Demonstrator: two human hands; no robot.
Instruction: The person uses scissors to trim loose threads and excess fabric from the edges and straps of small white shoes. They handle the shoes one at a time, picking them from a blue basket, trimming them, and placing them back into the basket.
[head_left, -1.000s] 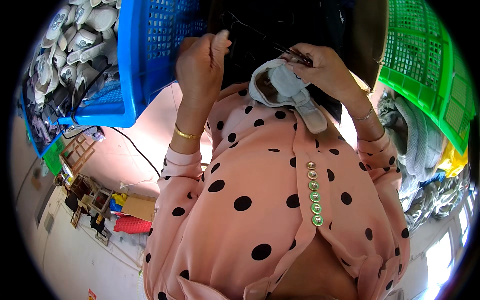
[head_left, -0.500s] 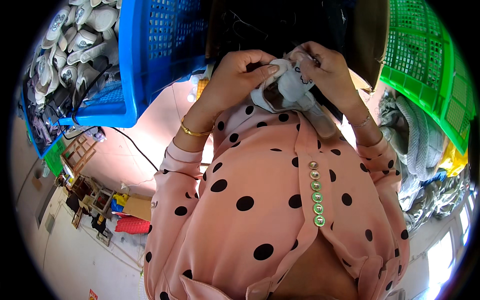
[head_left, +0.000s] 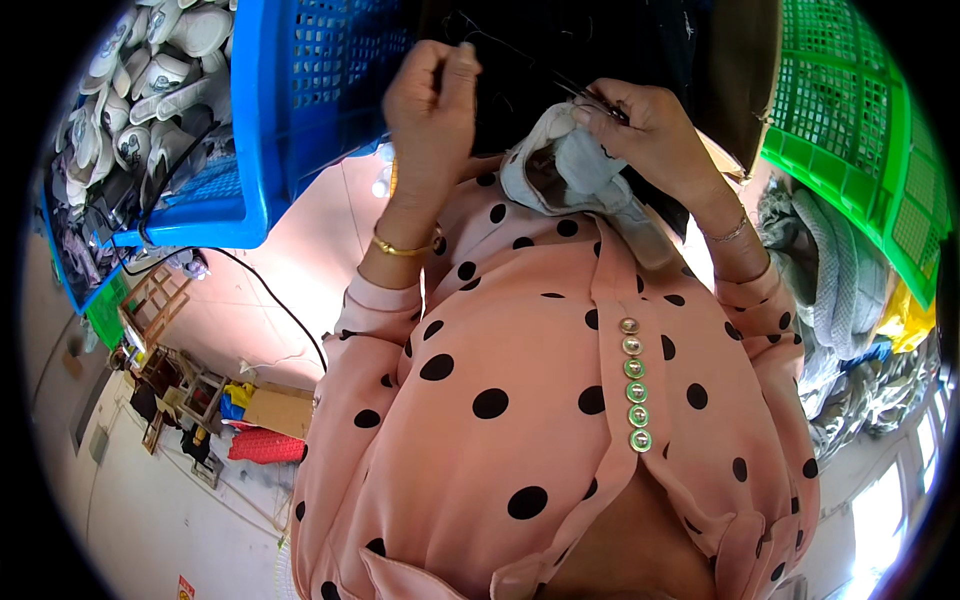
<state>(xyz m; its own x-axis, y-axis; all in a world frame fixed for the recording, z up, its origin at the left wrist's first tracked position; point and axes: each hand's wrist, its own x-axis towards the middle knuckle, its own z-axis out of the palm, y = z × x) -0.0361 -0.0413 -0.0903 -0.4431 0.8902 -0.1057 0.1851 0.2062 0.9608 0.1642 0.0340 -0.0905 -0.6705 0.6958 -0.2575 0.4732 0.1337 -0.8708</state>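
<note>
My left hand (head_left: 432,115) is raised left of the shoe, its fingers curled in and the thumb pressed against them. Whatever is pinched there is too small to make out. My right hand (head_left: 655,135) grips small dark metal scissors (head_left: 606,106), whose thin blades point up and left. Its fingertips also touch the top of a white fabric shoe (head_left: 590,172) with a pale sole. The shoe rests against my lap, its opening toward the left. A fine thread (head_left: 500,42) shows faintly over the dark cloth beyond the hands.
A blue basket (head_left: 250,190) stands at left, beside a heap of white shoes (head_left: 150,110). On the right are a green basket (head_left: 850,175) and grey shoes or fabric pieces (head_left: 825,270). A black cable (head_left: 270,290) hangs at left. Cardboard (head_left: 755,120) edges the dark area ahead.
My left hand has left the shoe and moved up and left. The right hand stays near the shoe, and the scissors now show more plainly in it.
</note>
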